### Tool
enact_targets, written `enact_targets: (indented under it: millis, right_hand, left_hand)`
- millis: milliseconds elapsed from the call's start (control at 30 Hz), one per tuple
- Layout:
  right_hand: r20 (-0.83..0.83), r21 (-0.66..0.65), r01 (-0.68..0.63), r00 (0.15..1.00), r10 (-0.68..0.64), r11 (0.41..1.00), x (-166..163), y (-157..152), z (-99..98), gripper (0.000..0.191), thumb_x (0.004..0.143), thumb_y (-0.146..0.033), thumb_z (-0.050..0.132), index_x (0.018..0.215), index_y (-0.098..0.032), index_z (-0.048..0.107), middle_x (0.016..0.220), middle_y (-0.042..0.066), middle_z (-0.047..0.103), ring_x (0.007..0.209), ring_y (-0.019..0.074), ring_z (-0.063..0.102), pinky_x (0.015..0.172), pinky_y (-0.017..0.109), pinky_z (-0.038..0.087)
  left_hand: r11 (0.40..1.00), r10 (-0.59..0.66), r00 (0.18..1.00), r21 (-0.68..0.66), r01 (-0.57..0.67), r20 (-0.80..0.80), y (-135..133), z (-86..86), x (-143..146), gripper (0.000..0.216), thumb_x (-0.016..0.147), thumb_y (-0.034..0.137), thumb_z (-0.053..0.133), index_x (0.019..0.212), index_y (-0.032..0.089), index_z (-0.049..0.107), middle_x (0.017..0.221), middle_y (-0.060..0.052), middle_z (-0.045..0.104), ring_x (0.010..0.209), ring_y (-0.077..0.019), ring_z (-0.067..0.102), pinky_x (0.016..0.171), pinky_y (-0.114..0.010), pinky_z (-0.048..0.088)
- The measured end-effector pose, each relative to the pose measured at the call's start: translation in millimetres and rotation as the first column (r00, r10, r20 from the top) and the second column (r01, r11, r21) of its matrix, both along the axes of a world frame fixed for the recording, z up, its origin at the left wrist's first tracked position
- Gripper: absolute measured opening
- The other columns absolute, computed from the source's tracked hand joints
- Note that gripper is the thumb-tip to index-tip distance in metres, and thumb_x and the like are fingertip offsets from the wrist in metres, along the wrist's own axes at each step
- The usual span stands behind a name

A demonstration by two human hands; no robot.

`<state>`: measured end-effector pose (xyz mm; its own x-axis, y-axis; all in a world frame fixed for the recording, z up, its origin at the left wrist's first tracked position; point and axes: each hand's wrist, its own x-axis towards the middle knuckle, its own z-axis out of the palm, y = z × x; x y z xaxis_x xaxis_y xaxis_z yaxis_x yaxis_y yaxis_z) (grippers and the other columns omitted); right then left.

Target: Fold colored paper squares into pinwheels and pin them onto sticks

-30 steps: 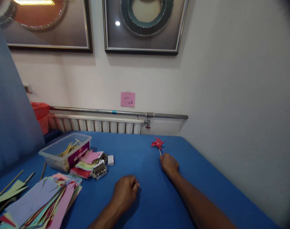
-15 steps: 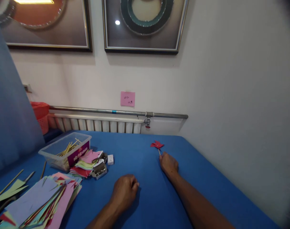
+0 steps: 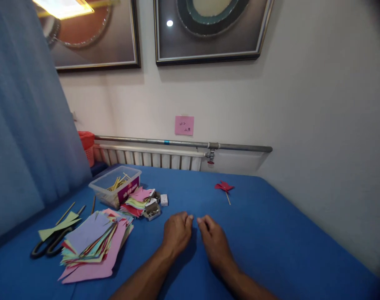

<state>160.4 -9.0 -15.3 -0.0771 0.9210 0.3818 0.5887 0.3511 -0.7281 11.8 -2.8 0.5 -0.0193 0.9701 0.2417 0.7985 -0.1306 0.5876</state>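
My left hand (image 3: 178, 233) is loosely curled over the blue table (image 3: 190, 283), its fingers closed and nothing visible in them. Just to its right, my right hand (image 3: 214, 241) is also curled, with a small gap between the two hands' fingertips. I see nothing in the right hand either. Beyond it, a red paper pinwheel (image 3: 225, 186) on a thin wooden stick (image 3: 228, 198) lies on the table, apart from both hands.
Left of my hands are a stack of coloured paper (image 3: 92, 233), black-handled scissors (image 3: 49, 246), a clear plastic box (image 3: 97, 189) of sticks, small paper pieces (image 3: 136, 203), and an open little box (image 3: 152, 211) of metal pins. A small white box (image 3: 164, 200) stands beside them.
My right hand has let go of the pinwheel and moved back toward my left hand. The pinwheel now lies on the table. The camera view has shifted left.
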Motion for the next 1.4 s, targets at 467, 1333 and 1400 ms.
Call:
enact_targets:
  millis: [467, 1333, 1400]
  right_hand:
    - [0.209, 0.045, -0.257, 0.947, 0.242, 0.965, -27, -40, -11.4, 0.03, 0.103, -0.031, 0.045, 0.073, -0.024, 0.047, 0.068, -0.001, 0.064, 0.058, 0.0151, 0.057, 0.059, 0.027, 0.036]
    - [0.248, 0.048, -0.232, 0.945, 0.213, 0.971, -32, -36, -10.9, 0.035, 0.102, -0.039, 0.044, 0.07, -0.025, 0.046, 0.063, 0.0, 0.064, 0.056, 0.0175, 0.058, 0.059, 0.031, 0.032]
    - [0.236, 0.066, -0.235, 0.948, 0.214, 0.97, -32, -36, -11.3, 0.035, 0.102, -0.038, 0.045, 0.07, -0.025, 0.047, 0.063, 0.0, 0.064, 0.055, 0.0172, 0.057, 0.059, 0.031, 0.032]
  left_hand:
    - [0.98, 0.174, 0.98, 0.119, -0.163, -0.094, -12, 42.3, -28, 0.04, 0.107, 0.036, 0.042, 0.077, 0.02, 0.064, 0.07, -0.003, 0.067, 0.066, -0.016, 0.059, 0.063, -0.032, 0.023]
    - [0.905, 0.395, 0.654, 0.151, -0.399, -0.645, -120, 8.5, -221, 0.039, 0.1, 0.02, 0.039, 0.102, 0.017, 0.078, 0.117, -0.016, 0.075, 0.114, -0.0322, 0.062, 0.099, -0.047, 0.037]
    - [0.892, 0.425, 0.653, 0.165, -0.422, -0.627, -121, 6.8, -219, 0.034, 0.1, 0.024, 0.043, 0.106, 0.016, 0.076, 0.119, -0.017, 0.074, 0.113, -0.0321, 0.062, 0.098, -0.045, 0.037]
